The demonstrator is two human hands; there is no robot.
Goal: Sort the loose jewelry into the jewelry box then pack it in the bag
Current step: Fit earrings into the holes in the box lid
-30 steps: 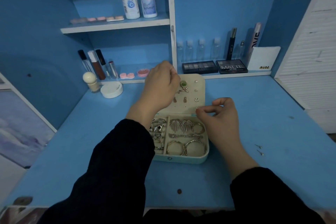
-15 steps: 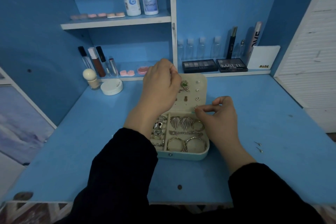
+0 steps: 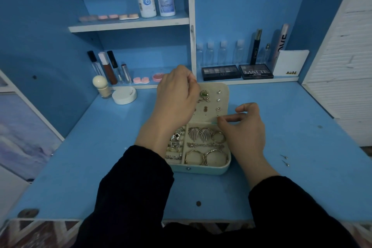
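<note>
Seating a small earring in the lid of the jewelry box [image 3: 201, 170], which sits open mid-worktop [image 3: 302, 137].

The lid [image 3: 225, 102] lies flat behind the filled tray. Your left hand [image 3: 175, 102] curls over the lid's left side; whether it grips the lid, I cannot tell. Your right hand [image 3: 243, 133] pinches thumb to forefinger on a tiny piece, too small to make out, at the lid's near edge. Steady the lid, line the post up with a free hole and press straight. Two loose studs [image 3: 284, 156] wait to your right.

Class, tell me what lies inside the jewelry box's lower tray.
Hoops, fan-shaped earrings, a chain and rings show in the jewelry box. The left hand and its wrist cover the far-left corner.
</note>
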